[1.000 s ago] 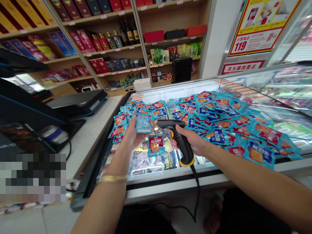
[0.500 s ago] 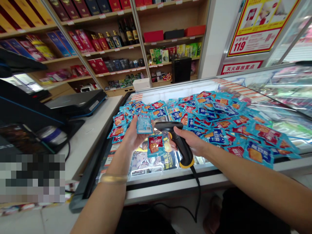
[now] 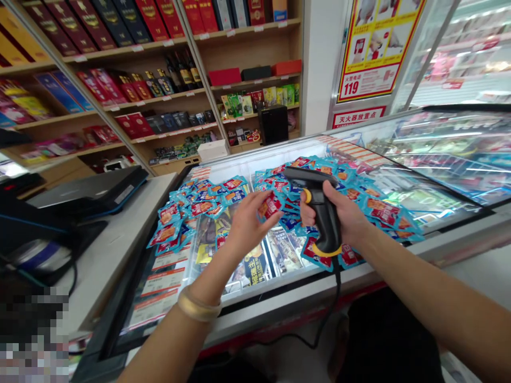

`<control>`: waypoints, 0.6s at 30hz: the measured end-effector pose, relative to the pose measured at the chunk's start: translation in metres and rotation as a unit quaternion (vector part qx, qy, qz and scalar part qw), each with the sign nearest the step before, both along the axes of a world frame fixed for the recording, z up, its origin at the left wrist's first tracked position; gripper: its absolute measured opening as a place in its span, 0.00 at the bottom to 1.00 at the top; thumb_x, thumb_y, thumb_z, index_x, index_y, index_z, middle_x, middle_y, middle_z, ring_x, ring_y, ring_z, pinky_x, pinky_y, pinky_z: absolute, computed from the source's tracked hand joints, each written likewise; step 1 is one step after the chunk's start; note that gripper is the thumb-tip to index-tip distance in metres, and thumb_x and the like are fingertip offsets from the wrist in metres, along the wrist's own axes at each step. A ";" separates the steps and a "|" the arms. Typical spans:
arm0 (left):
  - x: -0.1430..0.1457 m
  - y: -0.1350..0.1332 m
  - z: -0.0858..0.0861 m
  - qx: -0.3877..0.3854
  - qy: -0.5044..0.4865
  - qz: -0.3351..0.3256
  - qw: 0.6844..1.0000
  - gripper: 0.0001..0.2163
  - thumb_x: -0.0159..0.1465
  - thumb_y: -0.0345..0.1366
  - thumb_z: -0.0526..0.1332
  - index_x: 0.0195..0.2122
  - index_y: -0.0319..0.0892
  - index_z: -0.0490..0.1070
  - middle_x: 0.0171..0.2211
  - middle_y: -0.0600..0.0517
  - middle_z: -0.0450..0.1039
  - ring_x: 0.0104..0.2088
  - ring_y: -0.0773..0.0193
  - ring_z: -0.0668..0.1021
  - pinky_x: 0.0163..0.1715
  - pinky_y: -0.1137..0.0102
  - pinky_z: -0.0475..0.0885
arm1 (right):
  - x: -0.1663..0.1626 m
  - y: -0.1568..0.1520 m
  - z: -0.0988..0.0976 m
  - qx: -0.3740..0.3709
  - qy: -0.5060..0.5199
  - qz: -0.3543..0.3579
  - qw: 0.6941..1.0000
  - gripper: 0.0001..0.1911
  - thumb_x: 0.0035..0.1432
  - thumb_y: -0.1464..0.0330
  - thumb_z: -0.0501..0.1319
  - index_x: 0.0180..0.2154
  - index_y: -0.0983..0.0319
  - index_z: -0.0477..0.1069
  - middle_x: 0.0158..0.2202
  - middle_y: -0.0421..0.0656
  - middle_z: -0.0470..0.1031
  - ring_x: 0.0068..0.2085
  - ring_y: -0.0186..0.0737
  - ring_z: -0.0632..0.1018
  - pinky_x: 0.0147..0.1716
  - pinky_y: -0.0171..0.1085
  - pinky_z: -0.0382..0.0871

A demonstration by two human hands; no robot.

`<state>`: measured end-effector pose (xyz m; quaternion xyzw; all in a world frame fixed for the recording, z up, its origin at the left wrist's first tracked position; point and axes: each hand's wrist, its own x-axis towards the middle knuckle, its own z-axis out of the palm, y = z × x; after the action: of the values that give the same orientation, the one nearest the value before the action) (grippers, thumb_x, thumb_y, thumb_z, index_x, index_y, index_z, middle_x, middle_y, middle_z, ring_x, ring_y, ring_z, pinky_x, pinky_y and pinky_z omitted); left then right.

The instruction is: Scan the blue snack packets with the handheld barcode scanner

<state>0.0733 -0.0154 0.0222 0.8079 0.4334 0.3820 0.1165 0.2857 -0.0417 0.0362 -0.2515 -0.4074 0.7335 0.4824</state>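
The right hand (image 3: pixel 351 213) is wrapped around the grip of a black-and-yellow barcode scanner (image 3: pixel 328 221), held above the packets on a glass-topped freezer (image 3: pixel 279 300). The scanner is probably light and rigid, best held by its grip; its nose points left, while the grip's long axis slopes down rightward and toward the person, ending at the cable (image 3: pixel 337 279). The left hand (image 3: pixel 249 218) has thumb and fingers about a red-and-blue packet (image 3: pixel 271 206) at the pile's edge; whether they have closed on it cannot be told. The packet should prove light, pliable and slippery, easily pinched by an edge; partly covered, its long axis is unclear.
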 end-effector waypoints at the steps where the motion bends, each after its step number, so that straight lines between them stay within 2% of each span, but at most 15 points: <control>1: 0.016 0.000 -0.001 0.031 0.031 -0.024 0.999 0.23 0.61 0.46 0.63 0.55 0.43 0.69 0.50 0.43 0.71 0.50 0.55 0.74 0.52 0.59 0.69 | 0.014 -0.002 -0.001 0.000 -0.012 -0.030 0.999 0.22 0.54 0.47 0.59 0.32 0.60 0.69 0.23 0.40 0.63 0.25 0.37 0.65 0.27 0.38 0.62; 5: 0.081 0.003 -0.008 0.083 0.122 -0.082 0.986 0.24 0.59 0.47 0.64 0.55 0.42 0.68 0.50 0.41 0.70 0.51 0.51 0.72 0.51 0.56 0.68 | 0.062 -0.009 -0.013 -0.012 -0.029 -0.111 0.993 0.22 0.54 0.46 0.59 0.32 0.58 0.68 0.23 0.40 0.62 0.25 0.38 0.65 0.25 0.38 0.61; 9: 0.124 0.004 -0.016 0.090 0.225 -0.051 0.969 0.24 0.59 0.46 0.65 0.54 0.40 0.68 0.51 0.40 0.70 0.51 0.48 0.71 0.49 0.54 0.67 | 0.092 -0.011 -0.032 -0.026 -0.035 -0.131 0.990 0.22 0.53 0.46 0.59 0.30 0.59 0.66 0.23 0.40 0.62 0.24 0.38 0.64 0.23 0.38 0.61; 13: 0.136 0.003 -0.023 0.097 0.269 -0.036 0.958 0.21 0.58 0.46 0.65 0.50 0.41 0.71 0.52 0.40 0.71 0.52 0.48 0.71 0.51 0.53 0.65 | 0.103 -0.012 -0.042 -0.044 -0.047 -0.141 0.988 0.24 0.53 0.44 0.57 0.28 0.59 0.65 0.22 0.41 0.61 0.23 0.38 0.63 0.21 0.37 0.59; 18: 0.120 0.002 -0.022 0.109 0.209 -0.062 0.970 0.19 0.60 0.46 0.64 0.50 0.43 0.72 0.53 0.41 0.70 0.54 0.49 0.70 0.50 0.54 0.66 | 0.097 -0.011 -0.037 -0.029 -0.044 -0.157 0.986 0.22 0.54 0.45 0.58 0.31 0.59 0.67 0.23 0.41 0.62 0.24 0.38 0.64 0.22 0.37 0.60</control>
<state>0.1934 -0.0139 0.0001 0.9031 0.3525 0.2417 -0.0423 0.3831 -0.0529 -0.0009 -0.3584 -0.3627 0.6482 0.5656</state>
